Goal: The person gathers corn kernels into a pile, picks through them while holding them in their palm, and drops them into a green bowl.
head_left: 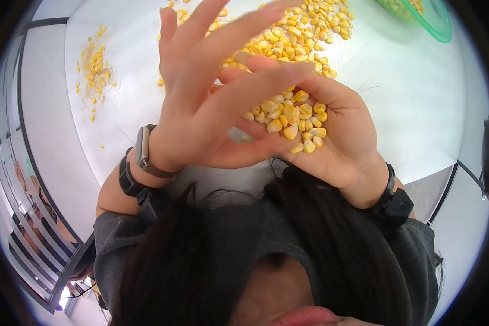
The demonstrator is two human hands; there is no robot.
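Observation:
My right hand [350, 127] is cupped, palm up, around a small heap of loose yellow corn kernels [290, 114]. Over that heap reaches my left hand [206, 92], its fingers spread, with the index finger and thumb apart on either side of the kernels. The fingertips of my right hand show partly behind the left index finger. Beyond both hands, a large spread of corn kernels [309, 32] lies on the white table [402, 108], partly covered by my left fingers.
To the left on the table lies a smaller scatter of kernels mixed with corn silk [96, 64]. A green translucent bowl [443, 24] with kernels inside stands at the far right. A slatted panel [38, 239] is at the left.

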